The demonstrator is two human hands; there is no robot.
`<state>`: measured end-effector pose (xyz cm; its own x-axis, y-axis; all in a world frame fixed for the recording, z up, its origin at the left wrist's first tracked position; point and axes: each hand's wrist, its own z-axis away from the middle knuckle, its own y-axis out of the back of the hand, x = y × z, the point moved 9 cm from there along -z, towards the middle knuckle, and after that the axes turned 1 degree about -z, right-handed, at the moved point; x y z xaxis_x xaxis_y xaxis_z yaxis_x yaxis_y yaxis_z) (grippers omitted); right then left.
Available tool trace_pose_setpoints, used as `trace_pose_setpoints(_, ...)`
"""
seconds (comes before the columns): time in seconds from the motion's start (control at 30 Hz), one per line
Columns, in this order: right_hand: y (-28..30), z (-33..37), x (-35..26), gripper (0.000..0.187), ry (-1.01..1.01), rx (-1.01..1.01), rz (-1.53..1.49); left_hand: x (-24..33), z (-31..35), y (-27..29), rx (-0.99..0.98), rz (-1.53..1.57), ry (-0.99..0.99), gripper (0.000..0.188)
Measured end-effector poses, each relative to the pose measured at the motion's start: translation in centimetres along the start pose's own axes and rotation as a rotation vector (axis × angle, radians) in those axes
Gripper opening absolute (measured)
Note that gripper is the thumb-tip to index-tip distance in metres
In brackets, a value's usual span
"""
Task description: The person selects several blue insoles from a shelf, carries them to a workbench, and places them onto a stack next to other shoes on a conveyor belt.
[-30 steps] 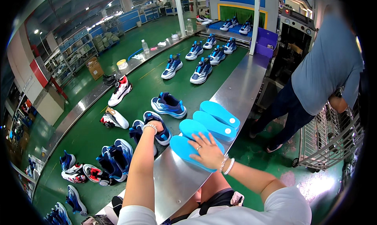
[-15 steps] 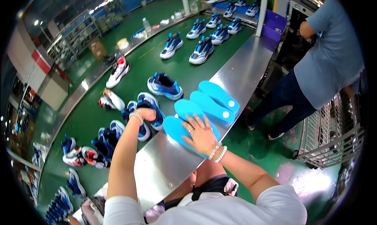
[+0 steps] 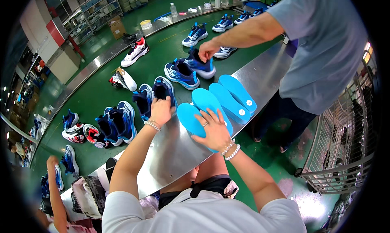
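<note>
My left hand [image 3: 161,112] is at the near end of a dark blue sneaker [image 3: 163,88] with a white sole, its fingers bent and overlapping the shoe's edge. The fingertips are hidden and partly blurred, so I cannot tell whether they grip it. My right hand [image 3: 214,131] lies open, fingers spread, on the nearest bright blue insole [image 3: 187,115]. Beside it a second blue insole [image 3: 203,98] is partly covered by the hand. Further right on the steel ledge lie more blue insoles [image 3: 227,103], with round white stickers on their ends. Another navy sneaker [image 3: 142,101] stands left of the first.
A co-worker's hand [image 3: 208,50] touches a sneaker [image 3: 202,66] on the green belt [image 3: 162,50]. Several shoes line the belt; a white-and-red one [image 3: 136,53] stands farther back. A wire cart [image 3: 341,151] is at right. At lower left, another person's arm [image 3: 57,192] reaches toward shoes.
My left hand has drawn back from inside the sneaker to its near end. The co-worker has turned and reached over the belt to a sneaker. My right hand stays on the insoles.
</note>
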<state>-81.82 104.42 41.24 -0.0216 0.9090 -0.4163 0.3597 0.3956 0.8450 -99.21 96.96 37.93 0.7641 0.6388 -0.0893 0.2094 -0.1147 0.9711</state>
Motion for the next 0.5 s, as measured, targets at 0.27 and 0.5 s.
trace_pose_setpoints(0.27,-0.7,-0.2,0.7,0.050,0.022,-0.016,0.038,1.0,-4.3,1.9,0.215,0.092,-0.076,0.047)
trace_pose_setpoints(0.5,-0.7,-0.2,0.8,0.050,0.041,-0.032,0.057,2.3,-12.0,-5.7,-0.042,0.475,-0.022,0.044)
